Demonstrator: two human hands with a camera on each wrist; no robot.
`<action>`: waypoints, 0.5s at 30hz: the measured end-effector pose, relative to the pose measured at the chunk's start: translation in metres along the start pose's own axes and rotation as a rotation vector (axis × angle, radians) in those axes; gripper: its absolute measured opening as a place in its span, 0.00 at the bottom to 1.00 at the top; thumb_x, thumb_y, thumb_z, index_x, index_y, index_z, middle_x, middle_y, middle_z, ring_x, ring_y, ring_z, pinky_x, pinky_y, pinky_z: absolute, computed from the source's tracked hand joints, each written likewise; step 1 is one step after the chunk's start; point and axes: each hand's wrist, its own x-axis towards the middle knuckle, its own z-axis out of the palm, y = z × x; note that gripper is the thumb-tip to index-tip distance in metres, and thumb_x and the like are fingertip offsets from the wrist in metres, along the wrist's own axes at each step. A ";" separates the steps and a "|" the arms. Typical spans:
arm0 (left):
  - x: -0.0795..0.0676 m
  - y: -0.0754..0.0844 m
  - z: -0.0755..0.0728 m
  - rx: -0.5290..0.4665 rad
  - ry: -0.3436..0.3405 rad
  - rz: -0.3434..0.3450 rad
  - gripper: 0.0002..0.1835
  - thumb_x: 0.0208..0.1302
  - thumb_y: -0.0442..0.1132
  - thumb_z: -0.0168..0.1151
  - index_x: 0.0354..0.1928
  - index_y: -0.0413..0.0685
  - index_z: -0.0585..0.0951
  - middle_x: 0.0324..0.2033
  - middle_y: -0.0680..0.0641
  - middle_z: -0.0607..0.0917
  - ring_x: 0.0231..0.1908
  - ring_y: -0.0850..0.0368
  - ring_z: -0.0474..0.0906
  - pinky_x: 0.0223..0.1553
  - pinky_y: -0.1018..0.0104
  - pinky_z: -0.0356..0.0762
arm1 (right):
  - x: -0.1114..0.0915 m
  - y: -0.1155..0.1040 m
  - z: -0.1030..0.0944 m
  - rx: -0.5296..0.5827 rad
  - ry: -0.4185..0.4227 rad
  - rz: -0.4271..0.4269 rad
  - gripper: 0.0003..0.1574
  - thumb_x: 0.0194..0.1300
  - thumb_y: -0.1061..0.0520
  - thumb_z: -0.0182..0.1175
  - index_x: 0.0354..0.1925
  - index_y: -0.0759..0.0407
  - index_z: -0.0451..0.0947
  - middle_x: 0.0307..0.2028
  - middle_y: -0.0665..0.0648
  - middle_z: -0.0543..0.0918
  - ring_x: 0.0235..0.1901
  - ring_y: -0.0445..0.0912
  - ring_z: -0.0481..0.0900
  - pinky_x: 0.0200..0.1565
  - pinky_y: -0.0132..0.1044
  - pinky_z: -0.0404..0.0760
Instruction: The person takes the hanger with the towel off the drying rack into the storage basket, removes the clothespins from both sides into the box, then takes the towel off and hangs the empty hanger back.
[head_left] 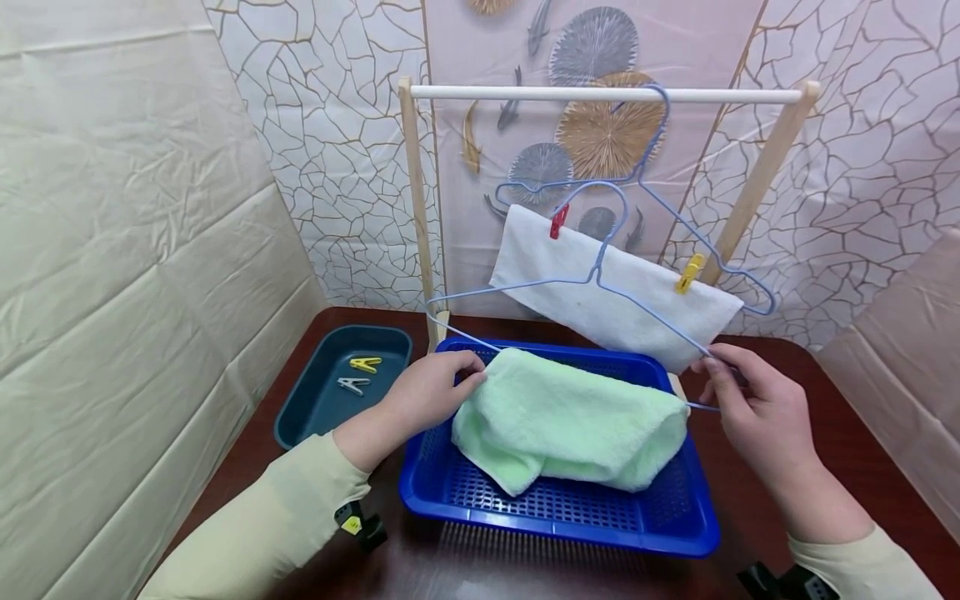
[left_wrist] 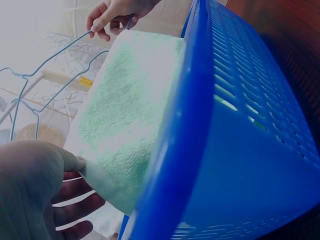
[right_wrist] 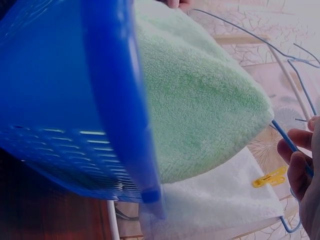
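A light green towel (head_left: 570, 425) is draped over the lower bar of a blue wire hanger (head_left: 597, 268), above a blue plastic basket (head_left: 555, 528). My left hand (head_left: 427, 392) pinches the towel's upper left corner between thumb and fingers; the left wrist view shows the thumb on its edge (left_wrist: 82, 165). My right hand (head_left: 765, 412) grips the hanger's right end, with the wire passing between the fingers in the right wrist view. The towel covers most of the bar. Its lower folds hang inside the basket.
Behind stands a wooden rack (head_left: 415, 192) with a white rod (head_left: 510, 94). A second blue hanger (head_left: 657, 137) hangs there with a white cloth (head_left: 540, 258), held by red (head_left: 559, 222) and yellow (head_left: 689, 273) clothespins. A teal tray (head_left: 318, 408) at left holds yellow and grey clothespins.
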 end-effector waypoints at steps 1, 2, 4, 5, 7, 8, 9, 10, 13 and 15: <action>0.000 0.000 0.000 0.002 -0.003 -0.002 0.10 0.73 0.51 0.57 0.45 0.60 0.84 0.37 0.60 0.84 0.31 0.63 0.77 0.34 0.66 0.77 | 0.000 0.000 0.000 -0.001 -0.001 0.003 0.11 0.63 0.73 0.61 0.44 0.66 0.82 0.34 0.32 0.79 0.24 0.29 0.73 0.28 0.17 0.71; -0.001 0.000 0.000 0.005 -0.008 -0.003 0.10 0.72 0.51 0.58 0.45 0.60 0.84 0.37 0.60 0.84 0.31 0.63 0.77 0.34 0.66 0.77 | 0.000 0.000 0.000 -0.002 -0.002 0.006 0.11 0.63 0.73 0.61 0.44 0.67 0.82 0.34 0.31 0.79 0.24 0.28 0.73 0.28 0.17 0.71; -0.001 -0.001 0.001 0.010 -0.014 -0.007 0.10 0.72 0.52 0.58 0.45 0.60 0.84 0.37 0.60 0.85 0.32 0.63 0.77 0.35 0.66 0.77 | 0.000 0.000 -0.001 -0.007 -0.002 0.013 0.10 0.64 0.72 0.61 0.44 0.66 0.82 0.33 0.30 0.78 0.24 0.28 0.73 0.28 0.17 0.70; -0.001 -0.001 0.001 0.013 -0.018 -0.009 0.10 0.72 0.52 0.58 0.45 0.60 0.84 0.37 0.60 0.85 0.32 0.63 0.77 0.35 0.66 0.77 | 0.000 0.000 -0.001 -0.008 -0.002 0.015 0.10 0.64 0.72 0.61 0.44 0.66 0.82 0.33 0.30 0.78 0.24 0.28 0.73 0.28 0.17 0.70; -0.002 -0.002 0.002 0.013 -0.028 -0.016 0.10 0.72 0.52 0.58 0.45 0.60 0.84 0.37 0.59 0.85 0.32 0.63 0.78 0.36 0.66 0.78 | 0.000 0.000 -0.001 -0.010 -0.001 0.020 0.10 0.64 0.72 0.61 0.44 0.66 0.82 0.33 0.30 0.78 0.24 0.27 0.73 0.29 0.17 0.70; -0.002 -0.002 0.002 0.014 -0.034 -0.020 0.10 0.72 0.52 0.58 0.45 0.60 0.84 0.37 0.59 0.85 0.33 0.64 0.78 0.36 0.66 0.78 | 0.000 0.001 -0.001 -0.011 -0.001 0.021 0.10 0.64 0.72 0.61 0.44 0.66 0.82 0.33 0.29 0.78 0.24 0.27 0.73 0.29 0.17 0.70; -0.002 -0.003 0.003 0.014 -0.039 -0.024 0.10 0.72 0.52 0.58 0.45 0.60 0.84 0.38 0.59 0.85 0.33 0.64 0.78 0.36 0.66 0.78 | 0.000 0.001 -0.001 -0.011 -0.001 0.021 0.10 0.64 0.72 0.61 0.44 0.66 0.82 0.33 0.29 0.78 0.24 0.27 0.73 0.29 0.17 0.70; -0.002 -0.003 0.003 0.012 -0.046 -0.029 0.10 0.72 0.52 0.58 0.46 0.60 0.84 0.38 0.59 0.85 0.33 0.64 0.78 0.36 0.66 0.78 | 0.000 0.001 -0.001 -0.010 -0.001 0.021 0.10 0.64 0.72 0.61 0.44 0.66 0.82 0.33 0.30 0.78 0.24 0.27 0.73 0.29 0.17 0.70; -0.003 -0.004 0.003 0.007 -0.059 -0.037 0.10 0.72 0.52 0.58 0.46 0.60 0.84 0.39 0.58 0.85 0.34 0.64 0.78 0.38 0.65 0.79 | -0.001 0.001 -0.001 -0.011 0.001 0.020 0.10 0.64 0.72 0.61 0.44 0.66 0.82 0.33 0.30 0.78 0.24 0.27 0.73 0.28 0.18 0.69; -0.004 -0.004 0.004 0.007 -0.066 -0.037 0.10 0.72 0.52 0.58 0.46 0.60 0.84 0.40 0.58 0.85 0.34 0.64 0.78 0.39 0.65 0.79 | -0.001 0.002 -0.001 -0.009 0.001 0.022 0.11 0.64 0.72 0.61 0.44 0.66 0.82 0.33 0.29 0.78 0.24 0.27 0.73 0.28 0.18 0.69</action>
